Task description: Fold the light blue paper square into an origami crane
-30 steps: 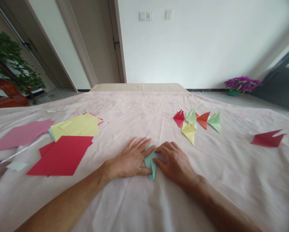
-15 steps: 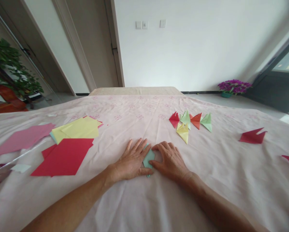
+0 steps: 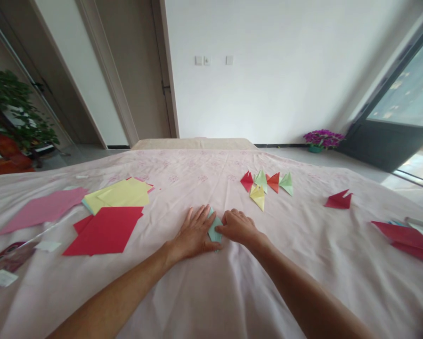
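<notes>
A small folded piece of light green paper [image 3: 214, 230] lies on the pink cloth in front of me. My left hand [image 3: 193, 232] rests flat on its left side with fingers stretched out. My right hand [image 3: 237, 227] sits on its right side with fingers curled down, pressing on the paper. Most of the paper is hidden between the two hands.
Flat red sheets [image 3: 105, 230], yellow sheets [image 3: 121, 195] and a pink sheet [image 3: 45, 210] lie at the left. Several folded paper shapes [image 3: 264, 184] sit beyond my right hand; a dark red one [image 3: 338, 200] and more red paper [image 3: 405, 238] lie at the right. The pink tablecloth [image 3: 204, 292] covers the table.
The view has tilted up and drawn back, so the hands appear smaller and farther off. Both hands stay on the green paper; the right fingers have curled in more.
</notes>
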Available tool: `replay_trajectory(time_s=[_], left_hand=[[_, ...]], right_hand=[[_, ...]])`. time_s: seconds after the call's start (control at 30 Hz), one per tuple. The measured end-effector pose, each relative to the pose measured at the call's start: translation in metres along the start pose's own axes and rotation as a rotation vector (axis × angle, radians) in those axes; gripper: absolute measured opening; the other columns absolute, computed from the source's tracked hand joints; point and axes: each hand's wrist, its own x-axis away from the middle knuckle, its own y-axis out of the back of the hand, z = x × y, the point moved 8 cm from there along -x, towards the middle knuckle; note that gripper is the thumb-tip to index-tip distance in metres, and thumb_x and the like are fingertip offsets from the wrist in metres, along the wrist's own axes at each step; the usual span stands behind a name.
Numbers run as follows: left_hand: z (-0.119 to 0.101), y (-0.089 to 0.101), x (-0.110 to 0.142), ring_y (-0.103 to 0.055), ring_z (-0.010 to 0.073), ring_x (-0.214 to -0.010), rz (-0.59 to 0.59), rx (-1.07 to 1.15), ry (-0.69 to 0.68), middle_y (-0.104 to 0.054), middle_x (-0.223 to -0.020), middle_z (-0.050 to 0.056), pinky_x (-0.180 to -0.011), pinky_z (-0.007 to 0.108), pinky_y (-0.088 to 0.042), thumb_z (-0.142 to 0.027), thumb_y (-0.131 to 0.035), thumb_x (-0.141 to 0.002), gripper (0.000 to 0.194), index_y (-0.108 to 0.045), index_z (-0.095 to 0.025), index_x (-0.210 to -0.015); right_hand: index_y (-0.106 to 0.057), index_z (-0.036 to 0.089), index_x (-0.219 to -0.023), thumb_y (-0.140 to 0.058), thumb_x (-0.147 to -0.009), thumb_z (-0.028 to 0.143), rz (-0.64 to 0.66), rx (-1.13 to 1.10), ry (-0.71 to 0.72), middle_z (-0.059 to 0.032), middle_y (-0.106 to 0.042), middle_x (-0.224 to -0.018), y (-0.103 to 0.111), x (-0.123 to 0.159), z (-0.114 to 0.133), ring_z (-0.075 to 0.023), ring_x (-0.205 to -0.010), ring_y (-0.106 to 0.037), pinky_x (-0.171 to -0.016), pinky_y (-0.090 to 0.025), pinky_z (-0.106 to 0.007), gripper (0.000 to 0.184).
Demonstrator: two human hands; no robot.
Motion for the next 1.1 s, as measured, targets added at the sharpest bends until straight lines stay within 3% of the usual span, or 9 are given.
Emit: replay_trajectory(time_s=[0.2, 0.37, 0.5, 0.67, 0.8, 0.93, 1.0, 1.1], left_hand=[[-0.002, 0.007, 0.007, -0.011, 0.0333, -0.145, -0.108, -0.038, 0.025, -0.017, -0.157, 0.018, -0.113, 0.061, -0.009, -0.069, -0.058, -0.073, 0.094, -0.027, -0.019, -0.146], [-0.011, 0.034, 0.029, -0.021, 0.0341, -0.142, -0.35, 0.053, 0.053, -0.028, -0.153, 0.019, -0.112, 0.057, -0.019, -0.054, -0.066, -0.075, 0.079, -0.039, -0.015, -0.139], [-0.009, 0.051, 0.043, -0.049, 0.0268, -0.123, -0.474, 0.497, 0.173, -0.056, -0.129, 0.013, -0.104, 0.048, -0.037, -0.037, -0.049, -0.091, 0.04, -0.054, -0.02, -0.127], [-0.019, 0.051, 0.03, -0.063, 0.0204, -0.095, -0.453, 1.342, 0.183, -0.067, -0.103, 0.008, -0.085, 0.034, -0.05, -0.044, -0.045, -0.093, 0.037, -0.061, -0.016, -0.111], [-0.012, 0.042, 0.022, -0.064, 0.0154, -0.081, -0.493, 1.622, 0.279, -0.068, -0.086, 0.004, -0.074, 0.025, -0.05, -0.045, -0.058, -0.086, 0.031, -0.063, -0.014, -0.091], [0.001, 0.027, 0.015, -0.065, 0.0155, -0.074, -0.375, 1.624, 0.342, -0.069, -0.081, 0.004, -0.071, 0.027, -0.051, -0.038, -0.069, -0.075, 0.035, -0.065, -0.012, -0.098], [0.01, 0.02, 0.012, -0.066, 0.0173, -0.071, -0.309, 1.593, 0.369, -0.07, -0.08, 0.007, -0.071, 0.031, -0.053, -0.035, -0.071, -0.073, 0.042, -0.064, -0.01, -0.105], [0.025, 0.011, 0.007, -0.067, 0.0181, -0.069, -0.269, 1.5, 0.428, -0.07, -0.08, 0.007, -0.068, 0.032, -0.053, -0.03, -0.07, -0.073, 0.057, -0.055, -0.009, -0.123]], right_hand=[[-0.063, 0.02, -0.086, -0.057, -0.075, 0.032, -0.066, -0.053, -0.073, -0.0084, -0.067, -0.093, -0.003, 0.012, 0.01, -0.0248, -0.088, -0.062, -0.067, -0.039, -0.031, 0.017], [-0.058, 0.022, -0.086, -0.05, -0.083, 0.027, -0.213, -0.126, -0.044, -0.0026, -0.068, -0.08, 0.009, 0.026, 0.019, -0.0185, -0.074, -0.063, -0.057, -0.034, -0.025, 0.011], [-0.055, 0.021, -0.09, -0.045, -0.09, 0.026, -0.352, -0.125, 0.016, -0.0027, -0.067, -0.081, 0.027, 0.039, 0.031, -0.0178, -0.072, -0.062, -0.057, -0.032, -0.026, 0.011], [-0.057, 0.022, -0.089, -0.046, -0.09, 0.018, -0.448, -0.025, 0.205, -0.0048, -0.066, -0.09, 0.042, 0.061, 0.063, -0.0205, -0.084, -0.059, -0.067, -0.034, -0.03, 0.011], [-0.062, 0.022, -0.089, -0.052, -0.089, 0.022, -0.532, 0.073, 0.376, -0.0058, -0.067, -0.092, 0.049, 0.082, 0.08, -0.0239, -0.088, -0.057, -0.073, -0.036, -0.035, 0.01], [-0.067, 0.027, -0.092, -0.051, -0.092, 0.028, -0.503, -0.18, 0.405, -0.0015, -0.07, -0.097, 0.051, 0.08, 0.057, -0.021, -0.091, -0.059, -0.08, -0.041, -0.034, 0.015], [-0.067, 0.025, -0.096, -0.052, -0.089, 0.02, -0.504, -0.334, 0.371, -0.0021, -0.07, -0.097, 0.053, 0.069, 0.033, -0.0199, -0.092, -0.06, -0.083, -0.044, -0.034, 0.018], [-0.068, 0.023, -0.099, -0.045, -0.084, 0.008, -0.404, -0.521, 0.418, -0.0032, -0.069, -0.097, 0.045, 0.044, 0.008, -0.0172, -0.087, -0.063, -0.076, -0.05, -0.031, 0.031]])
